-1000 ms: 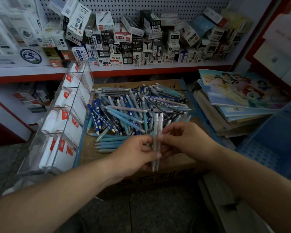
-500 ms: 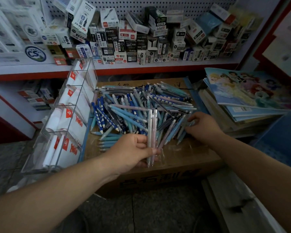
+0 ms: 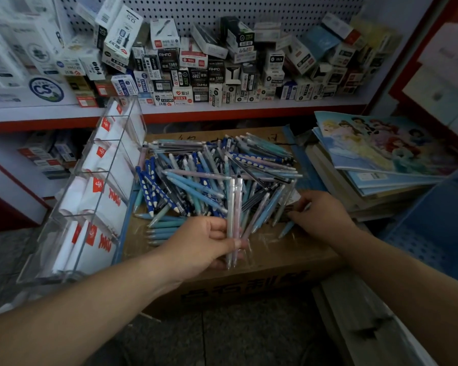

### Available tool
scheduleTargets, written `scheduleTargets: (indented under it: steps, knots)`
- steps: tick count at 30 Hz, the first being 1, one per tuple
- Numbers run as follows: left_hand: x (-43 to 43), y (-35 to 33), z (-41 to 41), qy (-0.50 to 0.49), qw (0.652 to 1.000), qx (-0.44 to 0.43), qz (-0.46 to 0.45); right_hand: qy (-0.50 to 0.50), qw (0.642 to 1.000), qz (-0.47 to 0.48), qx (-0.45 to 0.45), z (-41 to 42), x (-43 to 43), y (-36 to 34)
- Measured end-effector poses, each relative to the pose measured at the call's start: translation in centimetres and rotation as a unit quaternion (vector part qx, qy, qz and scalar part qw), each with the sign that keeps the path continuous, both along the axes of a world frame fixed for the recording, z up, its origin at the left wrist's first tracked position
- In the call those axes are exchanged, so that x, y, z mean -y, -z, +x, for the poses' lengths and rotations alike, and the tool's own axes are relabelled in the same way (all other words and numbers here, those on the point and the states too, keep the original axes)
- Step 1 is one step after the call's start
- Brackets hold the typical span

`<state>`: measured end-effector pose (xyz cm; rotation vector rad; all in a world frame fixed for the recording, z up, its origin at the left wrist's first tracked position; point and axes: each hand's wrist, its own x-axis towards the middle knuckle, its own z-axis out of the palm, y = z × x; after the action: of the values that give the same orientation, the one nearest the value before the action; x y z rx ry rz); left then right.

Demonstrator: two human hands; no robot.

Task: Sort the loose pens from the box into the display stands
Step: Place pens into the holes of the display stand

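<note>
A heap of loose pens (image 3: 212, 178), mostly blue, teal and pale, lies on top of a cardboard box (image 3: 262, 262). My left hand (image 3: 204, 243) grips two pale pens (image 3: 234, 207) upright in front of the heap. My right hand (image 3: 320, 215) is at the heap's right edge, fingers curled onto a pen there; which pen it pinches is hard to make out. A clear acrylic display stand (image 3: 95, 186) with several compartments, lined with white and red cards, leans at the box's left side.
A shelf (image 3: 222, 109) behind holds many small stationery boxes against a pegboard. A stack of colouring books (image 3: 376, 159) lies to the right, with a blue plastic basket (image 3: 439, 223) in front of it. Grey floor lies below.
My right hand let go of the pale pens and moved right to the heap's edge. My left hand stayed holding the two pens. The view shifted slightly left.
</note>
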<state>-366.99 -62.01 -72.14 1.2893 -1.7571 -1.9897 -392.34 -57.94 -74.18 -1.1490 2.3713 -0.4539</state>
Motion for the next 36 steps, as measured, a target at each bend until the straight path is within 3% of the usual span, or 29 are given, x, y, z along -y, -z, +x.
scheduleTargets:
  steps: [9,16,22,26,33,34,36]
  knots:
    - [-0.2,-0.3,-0.2,-0.002,1.000,0.008,-0.004,0.027,0.999,0.025,0.030,0.5,-0.5,-0.4]
    - [-0.3,-0.4,-0.3,-0.009,1.000,0.005,0.002,0.089,0.982,-0.013,0.167,0.1,-1.5,-1.9]
    - [-0.4,-1.0,-0.8,-0.017,1.000,-0.017,-0.008,-0.044,0.927,-0.107,0.357,4.7,-2.6,-4.2]
    - [-0.8,-0.7,-0.8,-0.006,0.999,-0.028,-0.040,-0.126,0.927,-0.122,0.332,6.9,-2.6,-4.9]
    - [-0.5,-0.3,0.3,-0.023,0.999,-0.038,-0.026,-0.129,0.924,-0.111,0.343,7.2,-1.8,-4.7]
    - [-0.4,-0.3,0.4,-0.024,0.999,-0.037,-0.020,-0.132,0.932,-0.099,0.322,6.8,-1.6,-4.6]
    - [-0.2,-0.2,0.7,-0.031,0.999,-0.034,-0.005,-0.108,0.969,-0.096,0.200,5.1,-1.0,-3.7]
